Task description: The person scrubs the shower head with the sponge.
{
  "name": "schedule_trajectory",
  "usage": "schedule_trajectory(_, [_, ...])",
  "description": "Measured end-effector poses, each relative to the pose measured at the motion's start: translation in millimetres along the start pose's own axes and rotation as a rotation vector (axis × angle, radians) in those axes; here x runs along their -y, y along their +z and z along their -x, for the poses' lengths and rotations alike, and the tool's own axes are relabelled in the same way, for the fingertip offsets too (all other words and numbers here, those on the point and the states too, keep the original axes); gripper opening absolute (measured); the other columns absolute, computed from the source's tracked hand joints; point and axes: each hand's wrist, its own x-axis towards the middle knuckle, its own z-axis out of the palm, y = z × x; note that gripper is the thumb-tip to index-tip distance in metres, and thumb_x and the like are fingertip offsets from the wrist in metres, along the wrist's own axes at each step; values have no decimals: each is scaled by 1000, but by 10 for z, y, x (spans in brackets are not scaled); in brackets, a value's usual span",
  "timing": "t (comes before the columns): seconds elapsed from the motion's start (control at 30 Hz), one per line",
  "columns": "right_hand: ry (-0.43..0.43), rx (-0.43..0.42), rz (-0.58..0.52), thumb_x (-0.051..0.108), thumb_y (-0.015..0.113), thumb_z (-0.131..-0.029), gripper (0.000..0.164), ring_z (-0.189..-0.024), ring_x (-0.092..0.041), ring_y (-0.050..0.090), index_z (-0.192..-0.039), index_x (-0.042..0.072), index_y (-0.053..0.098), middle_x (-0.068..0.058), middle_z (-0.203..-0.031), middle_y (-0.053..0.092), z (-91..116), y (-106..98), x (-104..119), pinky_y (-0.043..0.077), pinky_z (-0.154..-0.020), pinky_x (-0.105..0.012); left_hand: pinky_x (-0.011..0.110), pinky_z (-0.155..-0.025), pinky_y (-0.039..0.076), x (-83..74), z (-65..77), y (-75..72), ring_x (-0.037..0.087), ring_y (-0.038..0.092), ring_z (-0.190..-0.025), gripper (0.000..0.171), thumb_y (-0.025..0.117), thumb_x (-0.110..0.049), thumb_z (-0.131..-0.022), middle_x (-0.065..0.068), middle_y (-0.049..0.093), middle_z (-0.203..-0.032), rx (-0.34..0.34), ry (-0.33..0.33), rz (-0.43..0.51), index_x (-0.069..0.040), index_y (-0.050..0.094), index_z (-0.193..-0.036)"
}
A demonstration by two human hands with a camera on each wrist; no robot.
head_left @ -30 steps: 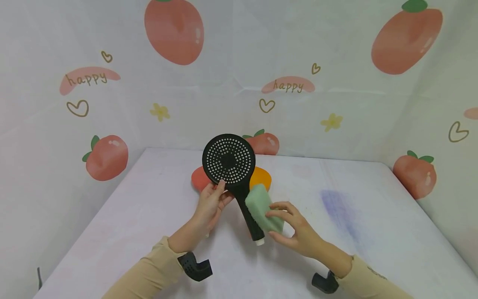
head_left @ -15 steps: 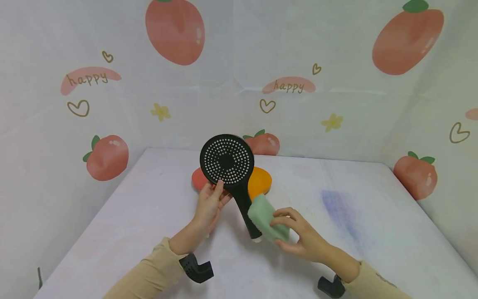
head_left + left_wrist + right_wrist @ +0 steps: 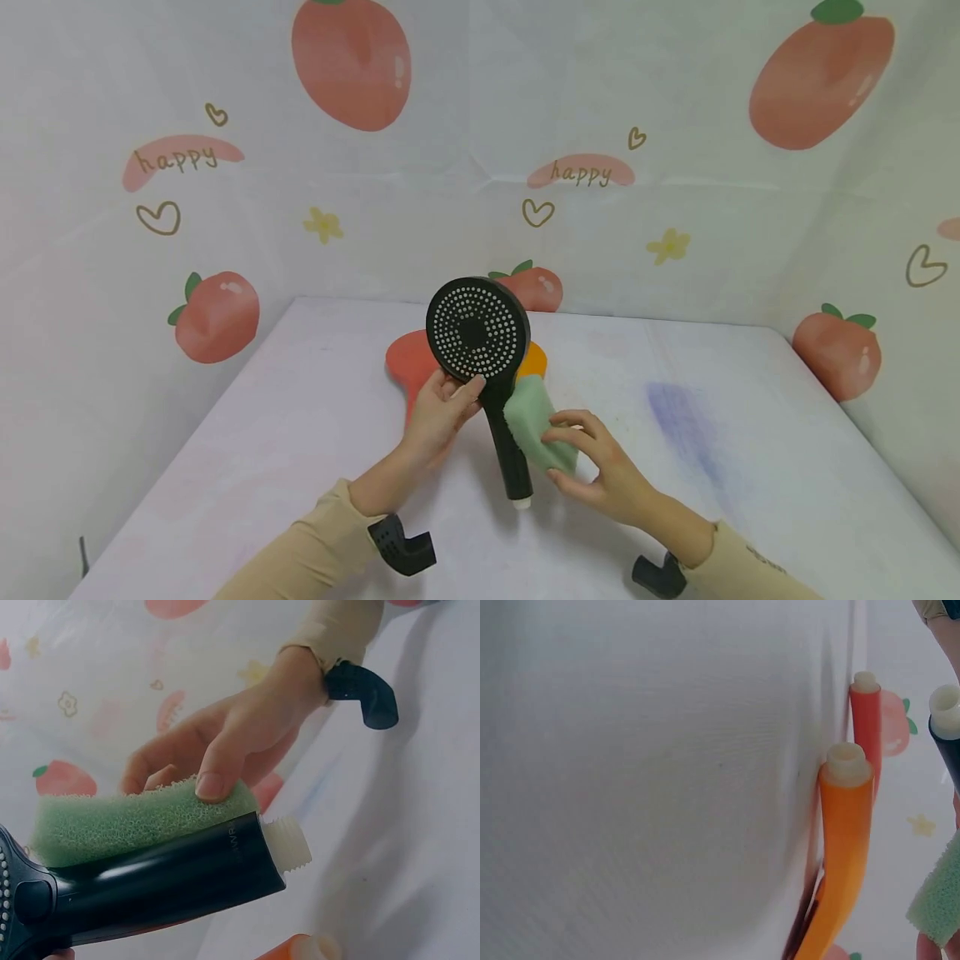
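Note:
A black handheld shower head (image 3: 476, 329) is held up over the table, its dotted spray face toward me and its handle slanting down to the right. My left hand (image 3: 438, 421) grips it just below the round head, thumb on the lower rim. In my right hand (image 3: 603, 467) is a pale green sponge (image 3: 534, 421), pinched between thumb and fingers. In the left wrist view the sponge (image 3: 124, 829) lies lengthwise along the handle (image 3: 165, 877), with the right thumb on its near edge. A white threaded end (image 3: 288, 844) sticks out of the handle.
Behind the black one, a red shower head (image 3: 408, 358) and an orange shower head (image 3: 536, 360) rest on the white table (image 3: 712, 375). Their handles show in the right wrist view, the orange handle (image 3: 845, 832) nearer. A fruit-patterned cloth (image 3: 465, 150) hangs behind the table.
The sponge slid down the black handle, then back up a little. Over the last half second my left hand shifted the shower head right and slightly down, uncovering more of the red one.

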Motion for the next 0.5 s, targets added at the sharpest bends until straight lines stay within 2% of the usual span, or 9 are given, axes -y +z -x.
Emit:
schedule_trajectory(0.1, [-21, -10, 2, 23, 64, -87, 25, -108, -18, 49, -109, 10, 59, -12, -115, 51, -4, -7, 9, 45, -89, -18, 31, -97, 49, 12, -2, 18, 8, 58, -103, 60, 63, -5, -85, 12, 52, -130, 22, 2, -35, -7, 34, -138])
schedule_trajectory(0.2, [-33, -10, 10, 25, 62, -88, 25, -108, -17, 49, -108, 10, 60, -12, -115, 51, -2, -14, 15, 46, -88, -20, 32, -98, 48, 31, -14, 38, 11, 56, -107, 68, 65, 0, -81, 14, 48, -136, 31, -8, -27, -10, 31, -139])
schedule_trajectory(0.33, [-45, -6, 46, 31, 58, -90, 25, -109, -17, 47, -107, 13, 61, -12, -116, 52, 7, -21, 16, 45, -84, -22, 31, -99, 48, 42, -14, 59, 14, 55, -110, 72, 65, 1, -80, 15, 46, -138, 35, -27, 1, -10, 28, -141])
schedule_trajectory(0.5, [-72, -21, 68, 34, 56, -91, 25, -109, -18, 46, -106, 15, 62, -12, -116, 52, -9, -34, 24, 41, -80, -25, 33, -102, 45, 49, -10, 56, 16, 52, -115, 73, 63, -2, -83, 17, 42, -140, 73, -23, 9, -9, 22, -143])
